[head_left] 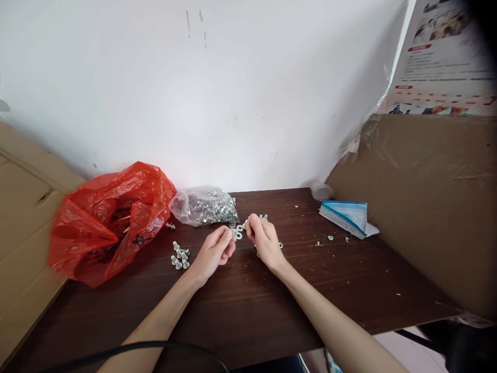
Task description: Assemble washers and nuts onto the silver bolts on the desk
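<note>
My left hand (216,250) is closed, with a small metal piece (233,234) showing at its fingertips. Close by on the right, my right hand (264,241) has its fingers pressed together; what they hold, if anything, is hidden. The hands are apart. Flat metal washers (239,236) lie on the dark table between and behind them. Left of my left hand is a small pile of several bolts (180,256). A clear plastic bag (212,207) full of small metal parts lies behind the hands.
A red plastic bag (112,223) stands at the left on the brown table (248,321). At the right lie a blue-edged packet (347,216) and a clear cup (321,191). Cardboard flanks both sides. A black cable (163,344) crosses the near edge.
</note>
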{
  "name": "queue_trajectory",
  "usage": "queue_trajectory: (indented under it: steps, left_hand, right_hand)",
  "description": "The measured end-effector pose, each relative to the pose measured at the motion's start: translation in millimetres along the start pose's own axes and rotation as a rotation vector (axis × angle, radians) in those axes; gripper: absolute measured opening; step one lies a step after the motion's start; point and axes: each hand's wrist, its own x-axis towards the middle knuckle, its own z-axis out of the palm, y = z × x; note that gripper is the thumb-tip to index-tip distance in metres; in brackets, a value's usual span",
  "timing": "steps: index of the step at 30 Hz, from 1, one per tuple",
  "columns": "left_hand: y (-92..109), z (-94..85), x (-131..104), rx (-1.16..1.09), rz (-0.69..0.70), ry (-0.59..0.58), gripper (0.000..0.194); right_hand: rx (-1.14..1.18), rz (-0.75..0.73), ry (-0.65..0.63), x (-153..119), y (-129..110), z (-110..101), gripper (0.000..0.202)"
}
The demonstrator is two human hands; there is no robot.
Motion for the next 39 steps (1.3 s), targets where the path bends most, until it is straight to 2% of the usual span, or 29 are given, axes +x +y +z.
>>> queue_trajectory:
  steps: [2,8,11,15,17,23,30,36,39]
  left_hand:
    - [-1.7,-0.4,0.5,0.085,0.066,0.025,0.033]
    - [-5.7,0.4,-3.2,0.571,0.342,0.081,0.02]
    - [-5.5,-0.1,-5.4,0.73,0.438,0.117,0.014]
    - [-4.3,-2.8,-5.8,0.796,0.54,0.207,0.012]
    - [-5.4,-3.2,-5.4,0.809,0.556,0.213,0.011]
    - [-12.9,-0.7,-4.5,0.93,0.539,0.119,0.01]
    - [-13.2,-1.9,-3.8,0.97,0.522,0.206,0.013]
    - [-13.8,-2.7,-2.8,0.918,0.508,0.137,0.011]
    - [-12.1,-5.1,-2.4,0.855,0.51,0.093,0.01]
  right_hand:
    - [0.169,0.129,0.048,1.0,1.4,5.4,0.051]
    - [0.676,0.541,0.091,1.9,-1.4,13.9,0.045]
    - [0.827,0.66,0.075,2.0,-3.0,12.7,0.044]
    - [0.904,0.657,0.001,0.6,-6.0,12.0,0.042]
    - [0.923,0.658,-0.009,-0.9,-8.4,13.2,0.041]
    - [0.929,0.684,-0.08,-6.0,-12.5,17.1,0.04]
    - [0.885,0.6,-0.138,-6.2,-8.7,16.9,0.041]
    - [0.791,0.627,-0.14,-6.8,-11.9,16.6,0.041]
    - [0.798,0.582,-0.181,-8.0,-14.8,16.2,0.04]
